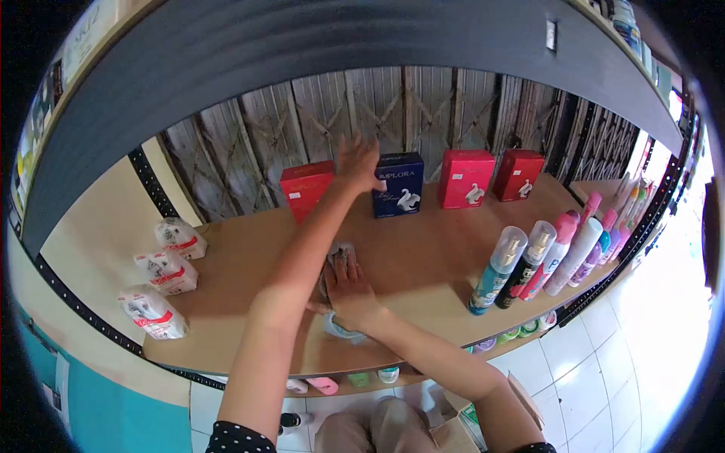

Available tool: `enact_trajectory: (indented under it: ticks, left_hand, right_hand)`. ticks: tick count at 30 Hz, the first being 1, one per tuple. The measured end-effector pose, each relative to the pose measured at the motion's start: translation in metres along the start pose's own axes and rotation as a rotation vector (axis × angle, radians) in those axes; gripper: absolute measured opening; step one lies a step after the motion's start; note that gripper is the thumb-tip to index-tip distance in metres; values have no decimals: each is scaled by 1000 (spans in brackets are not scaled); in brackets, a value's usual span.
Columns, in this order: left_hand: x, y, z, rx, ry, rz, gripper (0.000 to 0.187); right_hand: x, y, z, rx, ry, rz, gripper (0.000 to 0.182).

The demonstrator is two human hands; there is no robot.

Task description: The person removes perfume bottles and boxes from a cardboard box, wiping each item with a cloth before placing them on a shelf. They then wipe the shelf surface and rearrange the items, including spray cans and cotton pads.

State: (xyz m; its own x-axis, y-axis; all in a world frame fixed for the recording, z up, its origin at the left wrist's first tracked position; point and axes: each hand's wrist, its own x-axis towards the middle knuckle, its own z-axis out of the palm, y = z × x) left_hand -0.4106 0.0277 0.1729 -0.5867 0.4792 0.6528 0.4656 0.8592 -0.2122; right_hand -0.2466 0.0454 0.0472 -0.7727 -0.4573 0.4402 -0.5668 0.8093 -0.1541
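Note:
My left hand (359,164) reaches across to the back of the shelf, fingers spread, with the thumb right at the left edge of a dark blue perfume box (399,186) reading "IMPLORA". A red box (306,185) stands just left of that hand, partly hidden by my forearm. On the middle of the shelf board (423,264), my right hand (349,294) presses a greyish cloth (343,329) down under its palm and extended fingers. Edges of the cloth show beyond the fingertips and below the wrist.
Further right stand a pinkish-red box (467,180) and a dark red box (519,175). Spray bottles (497,270) and others line the right edge. Three white wrapped packs (152,312) sit at left. An upper shelf edge (362,45) overhangs; a metal folding gate (423,106) is behind.

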Motion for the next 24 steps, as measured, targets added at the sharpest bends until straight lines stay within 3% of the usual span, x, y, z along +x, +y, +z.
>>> enact_trajectory:
  ticks: [2,3,4,6,8,9,11,14,18,22,24]
  left_hand:
    - [11,7,15,-94,-407,-90,87]
    - [11,7,15,-92,-411,-85,87]
    - [7,6,15,-207,-343,-117,83]
    - [-5,5,12,-322,-290,-152,80]
    - [-14,1,-8,-532,-130,-107,71]
    - [-19,0,-23,-527,-146,-103,71]
    - [-29,-3,-50,-574,14,-190,66]
    - [-33,-30,-51,-659,81,-159,62]
    - [-39,-26,-102,-613,146,-142,56]
    - [-47,-29,-113,-753,140,-167,55]
    - [-47,-32,-113,-586,150,-160,55]
  right_hand:
    - [0,1,11,-23,75,25,79]
    - [2,-2,6,-59,118,30,77]
    - [1,-5,2,-51,117,38,77]
    - [-1,-10,-12,-4,-90,255,82]
    - [3,-5,-15,-56,-121,381,86]
    - [4,-1,-17,-117,-155,506,90]
    - [14,21,-11,-154,-262,639,96]
    - [36,54,-20,-263,-305,777,93]
    - [80,103,-2,-300,-250,904,83]
    - [114,138,24,-180,-221,708,75]
    - [116,141,30,-147,-160,574,71]
